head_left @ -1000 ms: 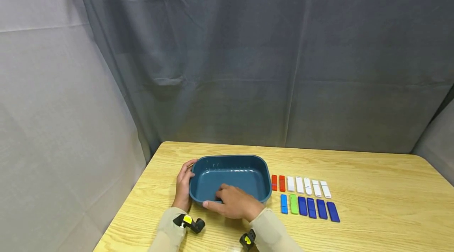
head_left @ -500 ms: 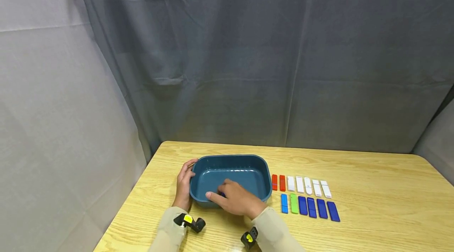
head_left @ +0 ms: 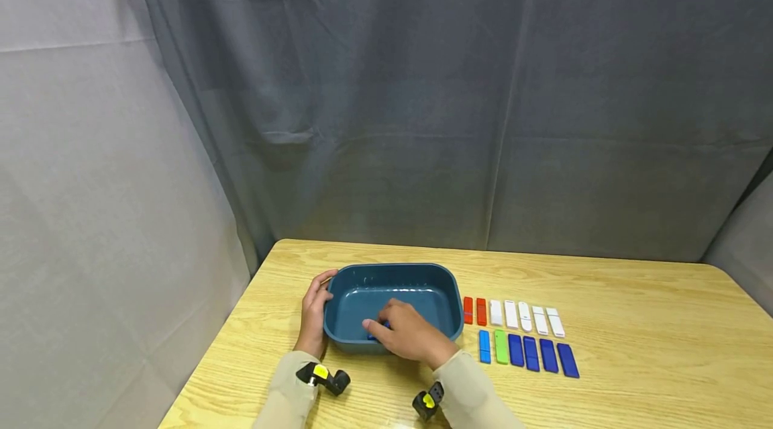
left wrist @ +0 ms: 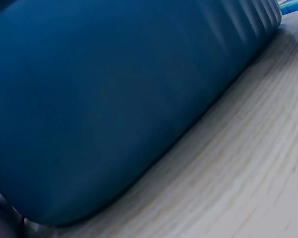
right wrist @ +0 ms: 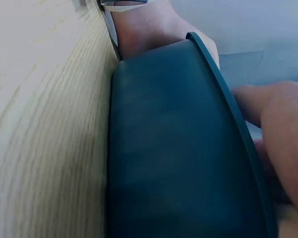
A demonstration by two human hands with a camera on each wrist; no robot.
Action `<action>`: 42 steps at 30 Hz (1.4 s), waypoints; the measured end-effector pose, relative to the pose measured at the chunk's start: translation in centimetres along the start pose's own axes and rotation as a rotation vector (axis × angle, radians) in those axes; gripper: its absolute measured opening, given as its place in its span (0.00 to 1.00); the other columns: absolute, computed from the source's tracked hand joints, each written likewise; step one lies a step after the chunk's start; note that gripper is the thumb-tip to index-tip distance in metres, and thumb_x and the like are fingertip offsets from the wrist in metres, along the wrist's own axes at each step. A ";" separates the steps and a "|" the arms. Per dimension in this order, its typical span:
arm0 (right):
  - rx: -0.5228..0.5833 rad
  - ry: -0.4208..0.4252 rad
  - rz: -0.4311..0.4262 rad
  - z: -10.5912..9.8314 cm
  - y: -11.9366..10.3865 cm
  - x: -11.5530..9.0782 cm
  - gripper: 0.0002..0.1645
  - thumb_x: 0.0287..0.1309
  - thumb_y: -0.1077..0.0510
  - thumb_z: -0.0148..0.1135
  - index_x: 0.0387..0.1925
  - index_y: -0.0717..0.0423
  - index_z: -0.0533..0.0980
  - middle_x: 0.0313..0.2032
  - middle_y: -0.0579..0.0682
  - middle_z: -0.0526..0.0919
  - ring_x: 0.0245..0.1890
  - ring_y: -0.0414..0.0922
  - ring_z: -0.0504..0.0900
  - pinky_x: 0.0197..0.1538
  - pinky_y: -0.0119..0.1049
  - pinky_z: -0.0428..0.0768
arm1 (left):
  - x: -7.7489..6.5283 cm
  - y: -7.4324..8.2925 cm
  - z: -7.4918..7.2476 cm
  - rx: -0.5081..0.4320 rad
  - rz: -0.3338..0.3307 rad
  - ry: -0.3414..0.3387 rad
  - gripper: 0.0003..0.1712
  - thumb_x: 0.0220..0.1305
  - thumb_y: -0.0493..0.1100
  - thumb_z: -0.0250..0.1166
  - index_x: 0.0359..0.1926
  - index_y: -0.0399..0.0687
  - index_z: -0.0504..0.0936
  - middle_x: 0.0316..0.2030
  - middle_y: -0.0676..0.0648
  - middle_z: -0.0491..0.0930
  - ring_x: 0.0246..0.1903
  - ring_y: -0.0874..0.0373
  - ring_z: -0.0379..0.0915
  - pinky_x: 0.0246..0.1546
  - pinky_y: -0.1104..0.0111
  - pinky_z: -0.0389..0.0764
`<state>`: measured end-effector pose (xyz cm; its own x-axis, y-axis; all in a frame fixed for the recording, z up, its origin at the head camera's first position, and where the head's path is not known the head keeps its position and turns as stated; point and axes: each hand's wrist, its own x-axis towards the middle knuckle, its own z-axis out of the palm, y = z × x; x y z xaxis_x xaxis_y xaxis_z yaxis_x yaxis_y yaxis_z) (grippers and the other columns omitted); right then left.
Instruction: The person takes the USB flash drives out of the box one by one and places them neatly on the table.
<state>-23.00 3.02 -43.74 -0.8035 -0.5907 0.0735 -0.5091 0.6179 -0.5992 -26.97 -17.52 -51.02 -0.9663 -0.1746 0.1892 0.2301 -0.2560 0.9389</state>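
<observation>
A dark teal plastic basin (head_left: 392, 272) stands on the table. My left hand (head_left: 311, 321) lies along its left end, fingers against the outer wall and rim. In the left wrist view the basin's outer wall (left wrist: 119, 99) fills most of the picture. My right hand (head_left: 413, 334) reaches over the front rim into the basin, thumb and fingers pinching a dark blue flash drive (head_left: 371, 336), mostly covered by the hand. From the right wrist, my right hand (right wrist: 283, 134) shows beyond the rim; the flash drive is hidden there.
Right of the basin, flash drives lie in two rows: red ones (head_left: 481, 311) and white ones (head_left: 510, 314) behind, a light blue one (head_left: 484, 346), a green one (head_left: 500, 347) and dark blue ones (head_left: 548, 355) in front. A grey curtain (head_left: 386, 113) hangs behind the table (head_left: 652, 335).
My right hand has shifted slightly right and away from me, within the basin, and more of the dark blue flash drive shows. The left hand and the basin have stayed put.
</observation>
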 end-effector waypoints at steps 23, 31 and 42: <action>-0.294 -0.046 0.082 1.3 -1.5 -0.3 0.42 0.65 0.26 0.32 0.45 0.47 0.84 0.47 0.46 0.81 0.46 0.50 0.76 0.49 0.54 0.72 | -0.1 0.0 0.1 0.015 0.009 0.009 0.28 0.59 0.30 0.44 0.60 0.38 0.72 0.60 0.39 0.73 0.61 0.48 0.67 0.59 0.58 0.66; -0.286 -0.021 0.066 1.4 -1.4 -0.3 0.40 0.65 0.28 0.34 0.39 0.47 0.86 0.43 0.45 0.81 0.42 0.47 0.79 0.47 0.51 0.75 | -0.1 0.1 0.0 0.012 -0.005 0.006 0.27 0.59 0.30 0.44 0.60 0.38 0.72 0.60 0.41 0.73 0.61 0.50 0.67 0.60 0.58 0.65; -0.248 -0.040 0.083 1.2 -1.4 -0.3 0.40 0.64 0.27 0.36 0.41 0.49 0.85 0.46 0.47 0.81 0.43 0.46 0.81 0.46 0.47 0.77 | -0.2 0.1 0.1 0.017 0.006 0.006 0.27 0.60 0.29 0.43 0.61 0.35 0.70 0.61 0.38 0.72 0.61 0.46 0.66 0.59 0.58 0.66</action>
<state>-21.70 1.67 -43.91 -0.8354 -0.5497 -0.0023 -0.5059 0.7705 -0.3879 -26.80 -17.41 -50.90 -0.9641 -0.1822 0.1930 0.2337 -0.2384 0.9426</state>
